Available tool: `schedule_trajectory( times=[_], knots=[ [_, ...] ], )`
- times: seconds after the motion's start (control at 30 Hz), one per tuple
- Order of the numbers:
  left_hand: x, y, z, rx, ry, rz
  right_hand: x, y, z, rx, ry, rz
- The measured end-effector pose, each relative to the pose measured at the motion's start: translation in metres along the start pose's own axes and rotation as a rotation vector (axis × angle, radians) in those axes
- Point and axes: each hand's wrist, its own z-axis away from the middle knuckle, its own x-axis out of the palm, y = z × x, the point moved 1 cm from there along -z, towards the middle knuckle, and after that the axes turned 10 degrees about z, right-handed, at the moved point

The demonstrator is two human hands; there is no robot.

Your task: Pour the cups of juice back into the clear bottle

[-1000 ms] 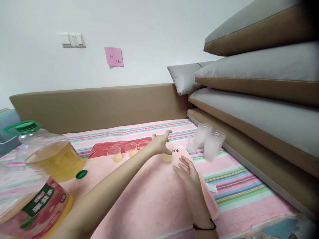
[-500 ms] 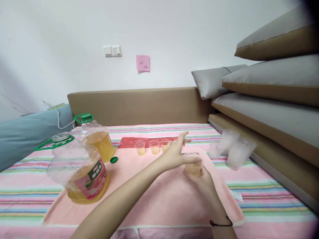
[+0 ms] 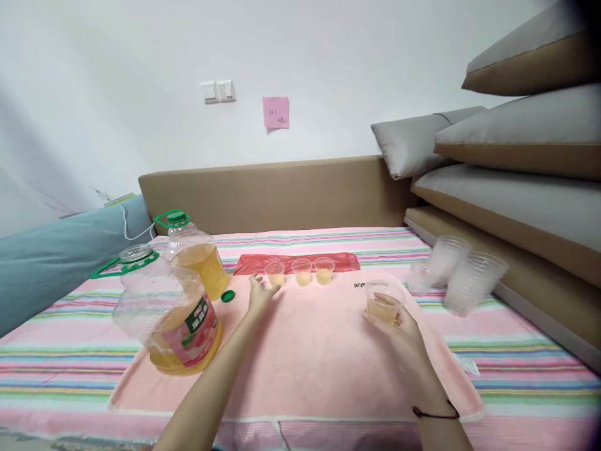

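My right hand (image 3: 397, 326) is wrapped round a clear plastic cup (image 3: 384, 307) with pale yellow drink in it, over the right part of the pink mat (image 3: 305, 357). My left hand (image 3: 260, 294), fingers apart, is beside the leftmost small cup (image 3: 275, 274); whether it touches the cup is unclear. Two more small cups, a middle one (image 3: 303, 274) and a right one (image 3: 323, 272), stand in the same row with yellow drink in them. At the left is a large uncapped jug (image 3: 188, 332), partly full, with a capped jug (image 3: 201, 263) behind it.
A green cap (image 3: 228, 296) lies beside the jugs. Stacked clear cups (image 3: 474, 282) lean at the right, near grey and brown cushions (image 3: 516, 188). Red plastic (image 3: 248, 264) lies behind the small cups. A striped cloth (image 3: 526, 376) spreads under the mat.
My left hand has moved left, away from the cup in my right hand, to the leftmost small cup. My right hand still holds its cup. The view has shifted slightly.
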Motion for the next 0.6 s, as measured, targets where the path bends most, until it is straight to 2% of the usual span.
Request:
schedule_trajectory(
  times=[0.2, 0.33, 0.47, 0.6],
  knots=[
    [0.019, -0.010, -0.027, 0.108, -0.080, 0.074, 0.000, 0.000, -0.004, 0.014, -0.008, -0.010],
    [0.021, -0.008, -0.033, 0.137, -0.090, 0.113, 0.002, -0.003, -0.006, 0.043, 0.009, -0.022],
    [0.015, 0.001, -0.020, 0.164, -0.082, 0.157, 0.005, -0.009, -0.004, 0.056, 0.004, -0.018],
    [0.010, 0.012, 0.011, 0.191, -0.180, 0.206, 0.013, -0.012, -0.001, 0.043, -0.068, -0.029]
  ],
)
